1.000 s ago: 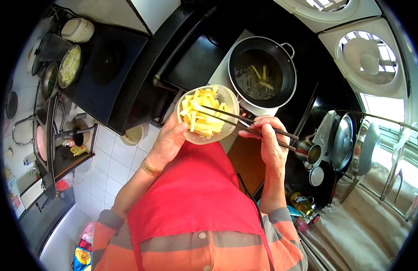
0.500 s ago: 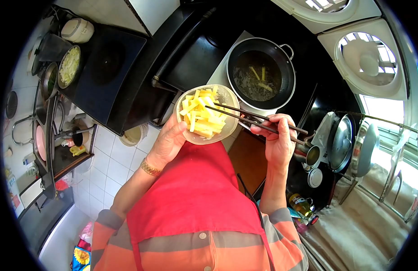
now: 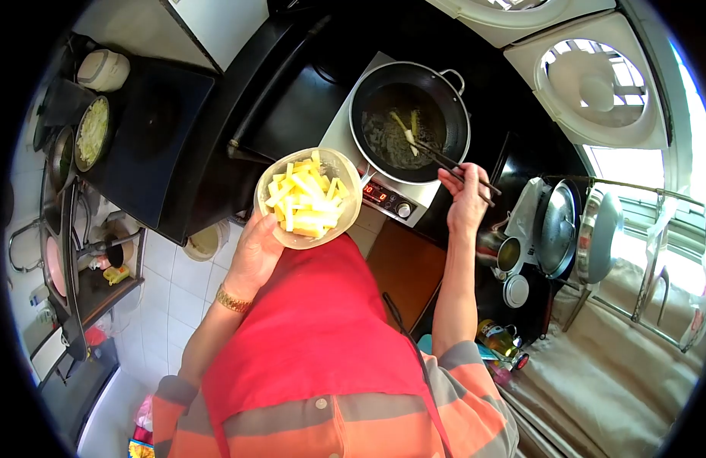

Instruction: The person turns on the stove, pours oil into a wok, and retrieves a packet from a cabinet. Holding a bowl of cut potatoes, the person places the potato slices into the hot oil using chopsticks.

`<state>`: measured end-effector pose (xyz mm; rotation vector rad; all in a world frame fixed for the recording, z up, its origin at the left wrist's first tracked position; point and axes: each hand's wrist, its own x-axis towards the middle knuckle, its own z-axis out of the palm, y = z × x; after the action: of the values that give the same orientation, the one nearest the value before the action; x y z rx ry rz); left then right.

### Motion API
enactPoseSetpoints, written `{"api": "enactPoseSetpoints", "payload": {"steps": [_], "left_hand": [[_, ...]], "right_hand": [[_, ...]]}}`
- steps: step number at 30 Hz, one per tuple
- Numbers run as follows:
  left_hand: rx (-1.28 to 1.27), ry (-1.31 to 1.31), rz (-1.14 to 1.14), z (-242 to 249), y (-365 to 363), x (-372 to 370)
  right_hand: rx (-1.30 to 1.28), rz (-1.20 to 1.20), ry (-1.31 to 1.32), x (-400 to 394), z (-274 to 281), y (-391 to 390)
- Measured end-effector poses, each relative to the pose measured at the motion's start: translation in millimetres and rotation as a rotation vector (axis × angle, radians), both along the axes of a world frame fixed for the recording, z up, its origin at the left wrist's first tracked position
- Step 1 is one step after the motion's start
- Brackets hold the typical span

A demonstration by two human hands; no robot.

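My left hand [image 3: 255,248] holds a clear plastic bowl [image 3: 344,180] full of yellow potato sticks [image 3: 303,200] in front of my chest. Dark chopsticks [image 3: 446,162] are gripped in my right hand [image 3: 464,200], stretched out to the right rim of a black wok [image 3: 452,99]. Their tips reach into the oil, close to a few sticks [image 3: 405,128] frying there. The wok rests on a silver induction cooker [image 3: 387,197] with a red display.
A black stovetop [image 3: 151,122] lies to the left, with a bowl of chopped greens [image 3: 92,131] and a rice cooker [image 3: 101,70] beyond. Pot lids on a rack [image 3: 578,237], a small metal cup [image 3: 509,256] and an oil bottle [image 3: 496,337] stand to the right.
My right hand has lifted the chopsticks out of the bowl and carried them right and forward into the wok. The left hand still holds the bowl.
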<state>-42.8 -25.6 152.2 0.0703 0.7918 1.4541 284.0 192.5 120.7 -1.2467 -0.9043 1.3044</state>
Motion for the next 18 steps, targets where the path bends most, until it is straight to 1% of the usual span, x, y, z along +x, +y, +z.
{"api": "enactPoseSetpoints", "payload": {"steps": [3,5,8,10,12,14,16,18], "left_hand": [[-0.013,0.002,0.010,3.4,-0.7,1.1],[-0.014,0.000,0.003,2.8,-1.8,0.6],[-0.006,-0.008,0.000,2.5,-2.2,1.4],[-0.004,-0.005,0.008,2.2,-4.3,1.5],[-0.017,0.010,0.007,-1.5,-4.4,1.0],[-0.011,0.022,0.012,0.6,-2.1,1.4],[0.026,0.094,-0.004,3.4,2.7,3.2],[0.019,0.106,-0.015,3.8,5.6,3.9]], "right_hand": [[-0.041,0.033,-0.061,-4.1,-28.4,5.0],[-0.056,0.037,-0.056,-4.8,-40.4,8.9],[-0.070,0.003,-0.061,-3.9,-30.9,9.4],[-0.048,-0.033,-0.033,0.1,-11.4,5.8],[0.017,-0.067,0.017,1.1,22.0,-7.9],[0.119,-0.021,0.110,-0.4,53.5,-27.5],[0.201,0.067,0.129,-15.8,87.5,-55.4],[0.288,0.293,0.197,-29.9,99.9,-74.3]]}}
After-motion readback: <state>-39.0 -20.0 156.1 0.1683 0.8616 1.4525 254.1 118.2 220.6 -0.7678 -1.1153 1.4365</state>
